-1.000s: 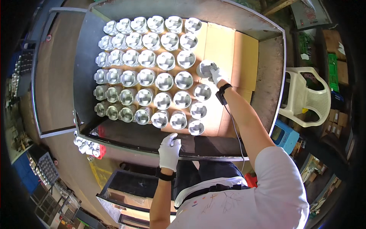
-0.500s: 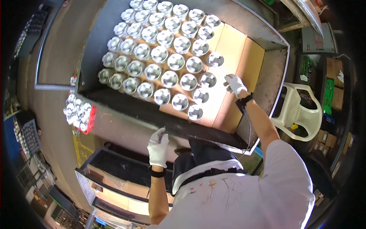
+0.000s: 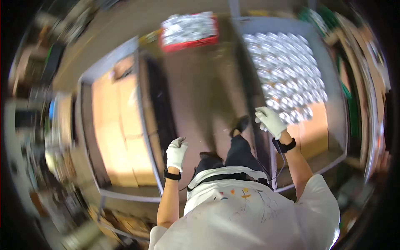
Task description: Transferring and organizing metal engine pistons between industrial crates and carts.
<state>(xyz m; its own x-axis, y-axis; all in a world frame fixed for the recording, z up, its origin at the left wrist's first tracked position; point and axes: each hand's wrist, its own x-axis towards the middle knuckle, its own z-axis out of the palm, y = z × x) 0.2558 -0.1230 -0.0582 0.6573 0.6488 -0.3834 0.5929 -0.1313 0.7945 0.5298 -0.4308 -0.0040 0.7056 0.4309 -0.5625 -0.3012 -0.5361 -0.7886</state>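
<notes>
My left hand (image 3: 176, 154), in a white glove, hangs in the air over the aisle beside the left bin, its fingers loosely bent and nothing visible in it. White-gloved too, my right hand (image 3: 271, 122) hovers by the near side of the right bin (image 3: 339, 121); its fingers are half curled and apart, holding nothing that I can see. Shiny metal pistons (image 3: 287, 71) stand upright in tight rows inside that bin, blurred by motion. Brown cardboard (image 3: 314, 129) lines its floor below the rows.
To the left is another metal bin (image 3: 89, 150) with cardboard (image 3: 118, 125) on its floor. A red crate (image 3: 191, 45) heaped with metal parts stands on the floor ahead. My feet are in the aisle (image 3: 191, 96) between the bins. Green crates (image 3: 321, 21) sit at the far right.
My view has swung left, bringing the aisle, the red crate and the left bin to the middle. My right hand has drawn back from above the cardboard to the bin's near side.
</notes>
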